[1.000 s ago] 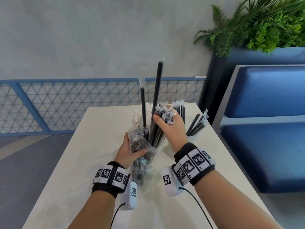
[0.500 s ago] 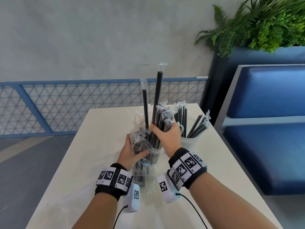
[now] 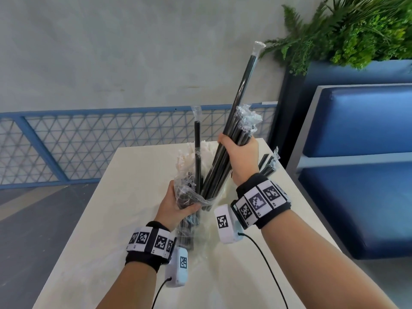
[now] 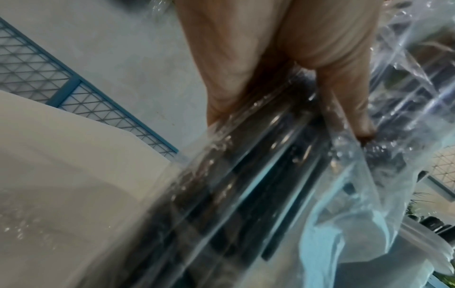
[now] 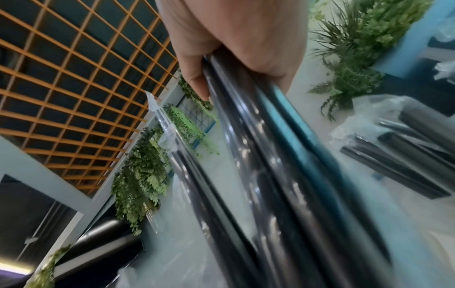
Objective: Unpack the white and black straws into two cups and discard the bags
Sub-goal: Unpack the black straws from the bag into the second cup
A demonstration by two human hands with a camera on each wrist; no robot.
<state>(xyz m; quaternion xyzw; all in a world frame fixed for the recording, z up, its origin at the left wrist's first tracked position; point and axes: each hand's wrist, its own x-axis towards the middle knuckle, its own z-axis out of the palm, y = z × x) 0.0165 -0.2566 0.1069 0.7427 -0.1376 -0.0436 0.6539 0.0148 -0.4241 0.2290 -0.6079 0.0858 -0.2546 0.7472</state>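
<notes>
My left hand [image 3: 177, 202] grips the clear plastic bag [image 3: 189, 217] of black straws, held upright over the cream table [image 3: 111, 219]. My right hand [image 3: 239, 152] grips a bundle of wrapped black straws [image 3: 225, 157], raised and tilted right, with their lower ends still inside the bag's mouth. One black straw [image 3: 197, 152] stands up out of the bag on its own. White straws [image 3: 189, 157] stand behind it; their cup is hidden. More black straws [image 3: 268, 163] stand behind my right wrist. In the left wrist view my fingers [image 4: 344, 87] press on the bag [image 4: 246, 185]. In the right wrist view my fingers [image 5: 194, 74] curl round the black straws [image 5: 283, 175].
A blue mesh railing [image 3: 78, 148] runs beyond the table's far edge. A blue padded bench [image 3: 356, 163] stands close on the right, with a planter of green ferns [image 3: 345, 30] behind it. Grey floor lies to the left.
My right hand has risen and swung to the right, drawing the black straw bundle partway out of the bag. My left hand keeps its hold on the bag.
</notes>
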